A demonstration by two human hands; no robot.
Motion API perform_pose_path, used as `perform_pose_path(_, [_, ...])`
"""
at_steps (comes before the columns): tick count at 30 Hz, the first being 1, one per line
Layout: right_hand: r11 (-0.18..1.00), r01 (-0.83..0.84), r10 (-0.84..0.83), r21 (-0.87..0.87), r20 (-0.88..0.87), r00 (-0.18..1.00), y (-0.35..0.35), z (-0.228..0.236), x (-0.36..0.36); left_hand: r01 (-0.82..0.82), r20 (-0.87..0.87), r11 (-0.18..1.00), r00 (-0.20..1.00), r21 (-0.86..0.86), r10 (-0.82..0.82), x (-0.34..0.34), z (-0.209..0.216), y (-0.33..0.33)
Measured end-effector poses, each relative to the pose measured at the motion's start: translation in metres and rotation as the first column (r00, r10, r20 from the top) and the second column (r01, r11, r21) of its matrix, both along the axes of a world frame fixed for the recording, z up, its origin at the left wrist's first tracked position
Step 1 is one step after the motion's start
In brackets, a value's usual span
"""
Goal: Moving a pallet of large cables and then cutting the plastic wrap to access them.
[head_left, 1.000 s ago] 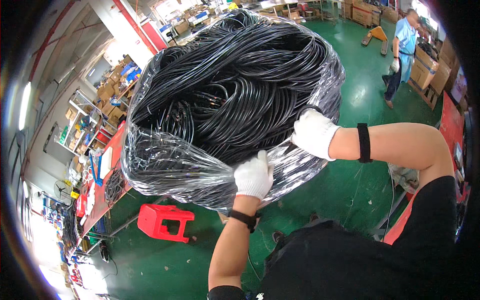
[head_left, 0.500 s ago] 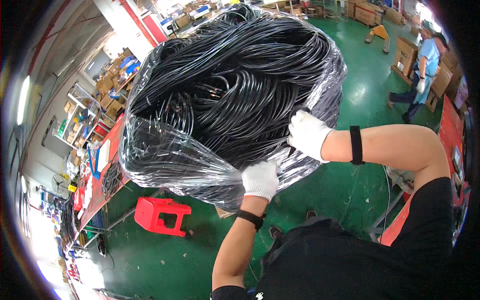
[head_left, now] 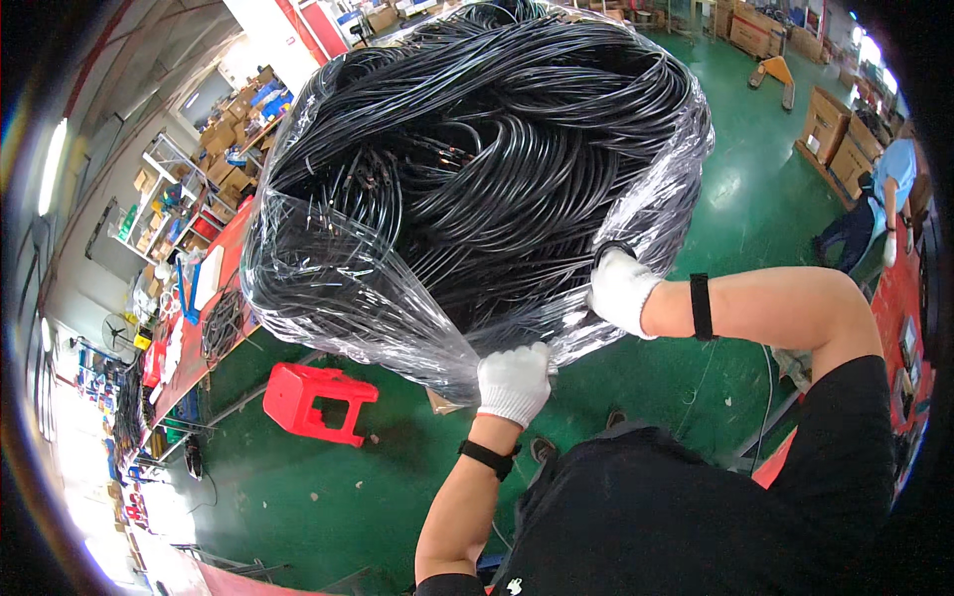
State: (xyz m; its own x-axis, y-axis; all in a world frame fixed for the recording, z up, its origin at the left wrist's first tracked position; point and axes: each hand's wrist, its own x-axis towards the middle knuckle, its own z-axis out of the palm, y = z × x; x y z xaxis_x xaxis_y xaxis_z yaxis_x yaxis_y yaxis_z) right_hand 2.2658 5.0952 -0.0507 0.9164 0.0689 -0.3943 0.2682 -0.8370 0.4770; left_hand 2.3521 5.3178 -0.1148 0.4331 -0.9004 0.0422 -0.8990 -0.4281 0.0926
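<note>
A big heap of black cables with bare coppery ends fills a clear plastic bag in front of me. My left hand, in a white knit glove, is closed on the near edge of the plastic, which stretches in taut folds from it toward the left. To the right and a little farther off, my gloved right hand is closed at the bag's rim beside the cables. A small black rounded thing shows at its fingers; its kind cannot be made out. What lies under the bag is mostly hidden.
A red plastic stool stands on the green floor at the left, near a red-topped table with cables and tools. Another red table is at the right, where a person in blue bends. Beyond are cartons and a yellow pallet jack.
Both hands have come slightly nearer to me, still closed, and the plastic at the left hand is drawn toward me. The person in blue has moved right and bent down.
</note>
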Motion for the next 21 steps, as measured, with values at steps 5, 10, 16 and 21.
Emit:
perform_pose_path(5, [0.984, 0.167, -0.172, 0.06, 0.074, 0.982, 0.001, 0.023, -0.027, -0.089, -0.093, 0.995, 0.991, 0.055, 0.094, 0.014, -0.017, -0.008])
perform_pose_path(10, [0.815, 0.396, -0.428, 0.422, -0.022, 0.904, -0.014, 0.023, -0.072, -0.16, -0.057, 0.977, 0.984, 0.142, 0.169, 0.025, -0.027, -0.019])
perform_pose_path(16, [-0.635, 0.638, -0.266, 0.436, -0.898, 0.35, -0.013, -0.066, -0.107, -0.063, 0.01, 0.987, 0.998, 0.145, 0.062, 0.024, -0.05, -0.023])
perform_pose_path(21, [-0.711, 0.595, -0.166, 0.374, -0.912, 0.376, 0.014, -0.109, -0.088, -0.047, -0.032, 0.949, 0.998, 0.312, 0.06, 0.007, -0.033, -0.009])
